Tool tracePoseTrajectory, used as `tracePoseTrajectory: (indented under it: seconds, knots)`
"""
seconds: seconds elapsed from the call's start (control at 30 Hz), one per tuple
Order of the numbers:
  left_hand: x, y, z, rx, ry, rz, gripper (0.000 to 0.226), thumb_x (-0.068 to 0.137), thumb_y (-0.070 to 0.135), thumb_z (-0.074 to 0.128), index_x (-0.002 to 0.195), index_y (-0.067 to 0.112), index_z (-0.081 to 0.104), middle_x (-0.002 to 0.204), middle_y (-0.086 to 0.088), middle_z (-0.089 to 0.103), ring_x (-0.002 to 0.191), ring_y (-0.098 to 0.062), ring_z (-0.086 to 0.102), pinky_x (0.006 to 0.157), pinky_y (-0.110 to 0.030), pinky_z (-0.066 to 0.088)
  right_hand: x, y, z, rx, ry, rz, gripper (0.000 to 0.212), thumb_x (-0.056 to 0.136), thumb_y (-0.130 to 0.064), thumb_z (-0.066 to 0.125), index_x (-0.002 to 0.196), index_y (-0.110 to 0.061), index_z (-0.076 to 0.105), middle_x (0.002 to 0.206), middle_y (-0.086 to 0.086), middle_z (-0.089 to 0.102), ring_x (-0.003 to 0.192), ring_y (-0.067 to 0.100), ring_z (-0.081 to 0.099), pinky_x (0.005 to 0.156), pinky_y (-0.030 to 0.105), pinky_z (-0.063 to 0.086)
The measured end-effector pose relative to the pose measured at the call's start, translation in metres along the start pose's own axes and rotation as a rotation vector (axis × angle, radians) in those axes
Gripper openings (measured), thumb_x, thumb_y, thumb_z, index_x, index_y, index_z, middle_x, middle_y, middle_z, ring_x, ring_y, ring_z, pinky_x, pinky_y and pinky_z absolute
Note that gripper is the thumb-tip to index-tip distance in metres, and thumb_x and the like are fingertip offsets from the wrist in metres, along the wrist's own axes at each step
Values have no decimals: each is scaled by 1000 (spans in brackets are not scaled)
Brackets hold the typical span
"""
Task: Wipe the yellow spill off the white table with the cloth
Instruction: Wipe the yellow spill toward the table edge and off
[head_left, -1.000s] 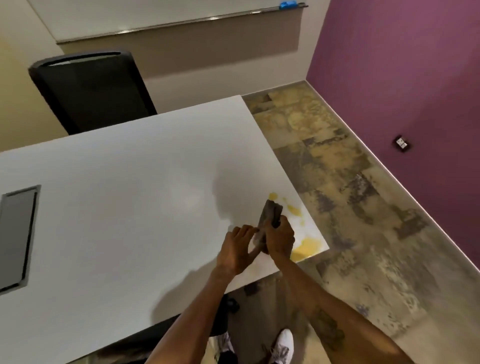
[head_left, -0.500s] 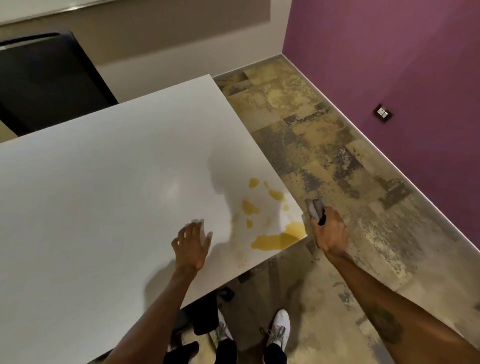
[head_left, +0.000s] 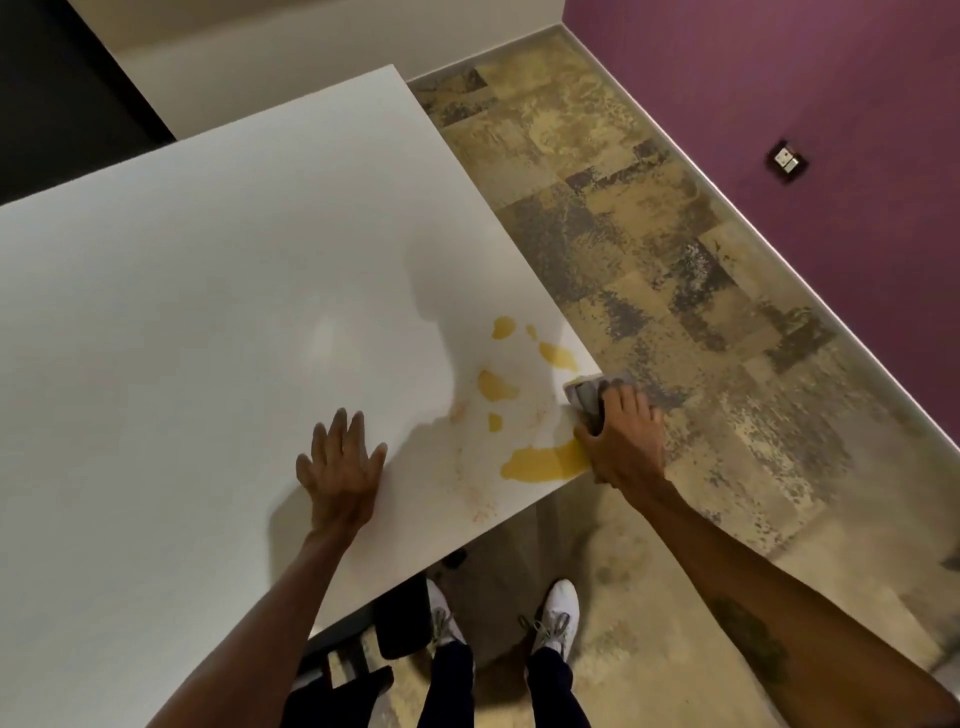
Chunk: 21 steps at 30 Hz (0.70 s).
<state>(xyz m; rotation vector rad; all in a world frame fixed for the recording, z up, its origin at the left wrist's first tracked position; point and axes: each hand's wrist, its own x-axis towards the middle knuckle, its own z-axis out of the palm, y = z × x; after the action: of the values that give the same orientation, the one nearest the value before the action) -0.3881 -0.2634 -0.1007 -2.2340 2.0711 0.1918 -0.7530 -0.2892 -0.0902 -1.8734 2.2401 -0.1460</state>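
A yellow spill (head_left: 540, 462) lies in several blobs and a bigger pool near the right front corner of the white table (head_left: 208, 312). My right hand (head_left: 626, 441) holds a folded grey cloth (head_left: 589, 395) pressed on the table's right edge, just right of the pool. My left hand (head_left: 340, 467) lies flat on the table with fingers spread, left of the spill and apart from it.
The table's right edge drops to a mottled tan floor (head_left: 675, 260). A purple wall (head_left: 831, 104) with a socket (head_left: 787, 161) runs along the right. A dark chair (head_left: 52, 104) stands at the far left. My white shoes (head_left: 558, 613) are below the table's front edge.
The right hand took the cloth off the spill to the right, then came back onto the table's edge. The left hand let go of the cloth and settled flat on the table.
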Motion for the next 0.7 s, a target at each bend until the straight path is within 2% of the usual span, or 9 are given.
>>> tracePoseTrajectory:
  seconds: [0.07,0.17,0.2,0.27,0.33,0.37,0.47,0.7]
  knots:
    - [6,1,5,3,13,12,60,103,47,40,138,6,65,144,-21,60,129,-45,61,93,-58,52,-2,3,6,89,31,-16,54,81,-40,73,120,-7,55,123,15,58,109,35,54,94,51,45]
    - [17,0,10,-149,-67,-44,86,100,67,4,158,15,40,166,-15,31,154,-43,29,118,-64,23,-4,6,16,264,71,-24,51,80,-29,77,118,-5,53,135,17,53,120,36,51,103,50,45]
    - [20,0,13,-198,-85,-68,92,96,72,-4,161,19,31,170,-12,21,158,-40,18,122,-63,13,-3,6,19,312,67,-6,54,81,-28,77,122,-5,52,142,16,50,127,34,47,108,50,42]
    - [27,-1,20,-240,-69,-107,83,97,69,3,164,23,23,173,-6,10,161,-35,5,124,-63,3,-1,6,23,368,32,27,73,84,-31,75,143,-7,40,156,13,37,145,27,30,121,49,24]
    - [33,-1,25,-266,-70,-142,74,99,60,16,165,25,21,174,-3,6,161,-33,1,124,-64,0,0,6,26,343,-2,32,89,88,-40,69,155,-12,18,165,8,18,151,16,6,123,41,5]
    - [34,0,27,-277,-71,-156,73,100,60,17,165,26,20,174,-3,6,161,-33,0,124,-63,-1,1,6,28,306,-6,29,92,90,-46,66,156,-13,12,166,7,12,151,15,0,122,38,0]
    - [35,3,31,-255,-42,-175,74,99,61,11,164,27,23,173,-3,12,161,-33,5,124,-62,2,2,4,31,282,-4,51,98,91,-50,63,157,-9,4,166,13,0,153,27,-2,123,38,-3]
    - [34,8,36,-274,17,-217,69,102,59,10,163,31,24,174,2,12,162,-28,3,126,-59,0,4,6,35,301,-57,64,101,92,-44,64,156,-5,-3,165,15,-10,152,29,-10,122,37,-7]
